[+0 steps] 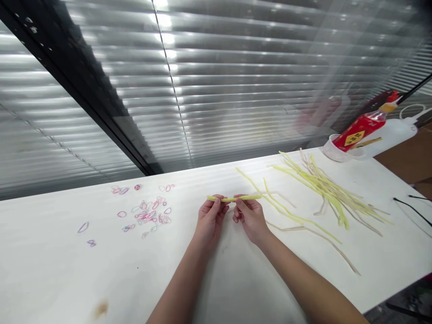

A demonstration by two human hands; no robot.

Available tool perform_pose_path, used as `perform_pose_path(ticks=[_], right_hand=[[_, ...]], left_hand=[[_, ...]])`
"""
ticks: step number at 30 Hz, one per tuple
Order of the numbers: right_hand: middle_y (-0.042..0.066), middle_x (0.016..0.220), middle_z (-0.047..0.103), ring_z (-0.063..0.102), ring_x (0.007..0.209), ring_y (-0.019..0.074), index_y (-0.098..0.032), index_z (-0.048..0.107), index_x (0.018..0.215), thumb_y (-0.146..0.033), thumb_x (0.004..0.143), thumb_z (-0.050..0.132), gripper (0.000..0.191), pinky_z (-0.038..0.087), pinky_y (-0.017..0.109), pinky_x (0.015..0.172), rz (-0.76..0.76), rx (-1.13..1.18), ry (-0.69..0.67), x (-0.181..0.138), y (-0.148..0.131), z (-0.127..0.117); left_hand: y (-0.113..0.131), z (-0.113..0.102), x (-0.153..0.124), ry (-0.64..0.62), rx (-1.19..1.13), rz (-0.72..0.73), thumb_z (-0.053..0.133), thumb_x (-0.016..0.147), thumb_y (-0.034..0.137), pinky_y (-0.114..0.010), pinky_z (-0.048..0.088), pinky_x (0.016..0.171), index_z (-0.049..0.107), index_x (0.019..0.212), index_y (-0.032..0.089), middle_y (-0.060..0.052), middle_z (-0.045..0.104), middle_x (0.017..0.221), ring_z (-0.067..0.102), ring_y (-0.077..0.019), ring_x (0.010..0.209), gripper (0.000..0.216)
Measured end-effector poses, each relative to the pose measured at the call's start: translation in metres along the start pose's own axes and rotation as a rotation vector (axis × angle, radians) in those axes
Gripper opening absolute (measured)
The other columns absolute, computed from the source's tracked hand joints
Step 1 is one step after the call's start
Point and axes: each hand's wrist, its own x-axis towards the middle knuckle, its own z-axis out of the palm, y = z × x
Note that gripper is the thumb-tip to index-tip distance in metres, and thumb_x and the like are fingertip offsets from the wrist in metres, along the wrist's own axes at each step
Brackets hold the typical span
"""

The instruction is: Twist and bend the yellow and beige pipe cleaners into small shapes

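Note:
My left hand (211, 218) and my right hand (249, 216) meet near the middle of the white table (67, 270). Both pinch a short bundle of yellow-green strips (232, 198), held level between them, each hand closed on one end. A pile of long yellow-green and pale strips (324, 186) lies spread out to the right of my right hand. Several small coloured rubber bands (148, 213) are scattered on the table to the left of my left hand.
A red bottle (366, 126) leans in a clear round dish (337, 153) at the back right, beside a white container (398, 130). Black cables (413, 209) lie at the right edge. Window blinds (236, 81) stand behind the table.

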Motion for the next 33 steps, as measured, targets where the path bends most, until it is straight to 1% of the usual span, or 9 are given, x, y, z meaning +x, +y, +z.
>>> perform_pose_path(ticks=[2,5,9,13,19,22,26,30,33], right_hand=[[-0.006,0.053,0.049,0.042,0.042,0.0063,-0.017,0.066,0.082,-0.035,0.067,0.076,0.026,0.036,0.021,0.039,-0.018,0.025,0.036,-0.0001,0.0015,0.0006],[-0.007,0.056,0.050,0.040,0.041,0.0044,-0.019,0.065,0.086,-0.032,0.066,0.077,0.027,0.037,0.021,0.040,-0.071,0.104,0.090,-0.0010,0.0031,0.0015],[-0.005,0.065,0.057,0.040,0.042,0.0033,-0.019,0.061,0.075,-0.031,0.065,0.078,0.022,0.038,0.022,0.042,-0.124,0.166,0.141,-0.0032,0.0041,0.0030],[-0.001,0.079,0.064,0.042,0.044,0.0040,-0.020,0.062,0.075,-0.031,0.065,0.077,0.021,0.038,0.022,0.041,-0.091,0.177,0.121,-0.0048,0.0043,0.0030],[-0.002,0.076,0.065,0.039,0.042,0.0031,-0.020,0.062,0.070,-0.030,0.064,0.078,0.019,0.036,0.021,0.039,-0.076,0.197,0.058,-0.0065,0.0038,0.0024],[-0.001,0.074,0.066,0.039,0.040,0.0031,-0.019,0.064,0.070,-0.028,0.064,0.078,0.017,0.037,0.022,0.039,-0.104,0.159,0.041,-0.0072,0.0032,0.0034],[0.001,0.072,0.068,0.042,0.039,0.0041,-0.018,0.067,0.070,-0.027,0.064,0.078,0.016,0.038,0.024,0.040,-0.178,0.100,0.091,-0.0071,0.0023,0.0049],[0.001,0.070,0.066,0.038,0.040,0.0037,-0.017,0.069,0.069,-0.026,0.064,0.078,0.014,0.037,0.025,0.040,-0.201,0.026,0.139,-0.0056,0.0021,0.0041],[0.002,0.070,0.065,0.037,0.042,0.0040,-0.017,0.072,0.075,-0.028,0.067,0.076,0.015,0.038,0.025,0.041,-0.211,-0.070,0.142,-0.0045,0.0025,0.0015]], left_hand=[[-0.0020,0.0013,-0.0009,-0.010,0.009,0.005,0.073,0.071,0.031,-0.021,0.048,0.080,0.065,0.083,0.016,-0.001,0.067,0.085,0.064,-0.0093,0.081,0.020],[-0.0050,0.0040,-0.0028,-0.034,0.017,-0.002,0.073,0.072,0.030,-0.022,0.048,0.081,0.066,0.082,0.015,-0.002,0.068,0.086,0.064,-0.0097,0.082,0.019],[-0.0077,0.0061,-0.0047,-0.074,-0.003,-0.034,0.071,0.074,0.029,-0.023,0.048,0.084,0.065,0.084,0.016,-0.002,0.069,0.087,0.064,-0.0105,0.083,0.018],[-0.0076,0.0061,-0.0047,-0.074,-0.036,-0.061,0.071,0.074,0.029,-0.022,0.048,0.083,0.064,0.085,0.016,-0.003,0.069,0.086,0.065,-0.0103,0.082,0.018],[-0.0063,0.0042,-0.0034,-0.095,-0.070,-0.087,0.068,0.077,0.029,-0.021,0.049,0.080,0.063,0.086,0.016,-0.003,0.068,0.086,0.065,-0.0100,0.079,0.016],[-0.0043,0.0030,-0.0027,-0.089,-0.091,-0.101,0.067,0.078,0.027,-0.021,0.050,0.079,0.063,0.085,0.016,-0.002,0.067,0.086,0.064,-0.0090,0.078,0.013],[-0.0014,0.0027,-0.0027,-0.078,-0.079,-0.102,0.067,0.078,0.026,-0.020,0.050,0.080,0.064,0.084,0.016,-0.002,0.068,0.086,0.064,-0.0078,0.078,0.012],[-0.0012,0.0032,-0.0034,-0.077,-0.052,-0.095,0.069,0.076,0.027,-0.019,0.050,0.079,0.064,0.085,0.015,-0.002,0.068,0.085,0.064,-0.0079,0.078,0.015],[-0.0020,0.0030,-0.0031,-0.063,-0.026,-0.085,0.069,0.076,0.028,-0.020,0.050,0.078,0.065,0.085,0.015,-0.002,0.068,0.083,0.063,-0.0081,0.076,0.016]])
